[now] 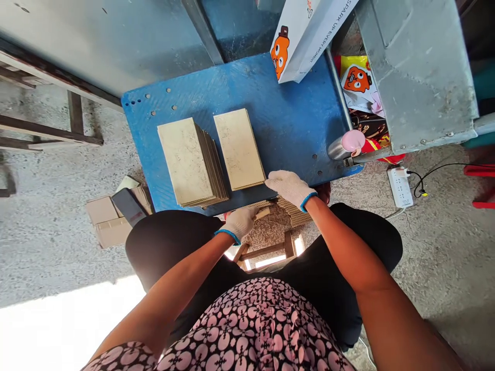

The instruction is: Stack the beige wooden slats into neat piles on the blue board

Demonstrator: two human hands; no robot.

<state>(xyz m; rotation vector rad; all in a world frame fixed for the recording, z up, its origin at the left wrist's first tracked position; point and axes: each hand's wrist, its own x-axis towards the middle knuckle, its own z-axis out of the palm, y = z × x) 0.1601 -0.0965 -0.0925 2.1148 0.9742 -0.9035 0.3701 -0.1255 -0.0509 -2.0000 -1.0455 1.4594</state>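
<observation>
Two stacks of pale rectangular boards lie on the blue table (286, 118). The left stack (185, 159) is thick and fanned at its right edge. The right stack (238, 148) is thin. My right hand (288, 186), in a white knit glove, rests palm down at the near right corner of the right stack, fingers stretched over the table edge. My left hand (240, 221), also gloved, is below the table edge with its fingers curled round a small pale board piece (263, 212). More boards (296, 212) are piled under the table by my knees.
A white bag with an orange cartoon figure (305, 36) stands at the table's far edge. A metal cup with a pink lid (346, 146) sits at the right corner. A power strip (400, 186) lies on the floor to the right. Cardboard boxes and a phone (127, 206) are at left.
</observation>
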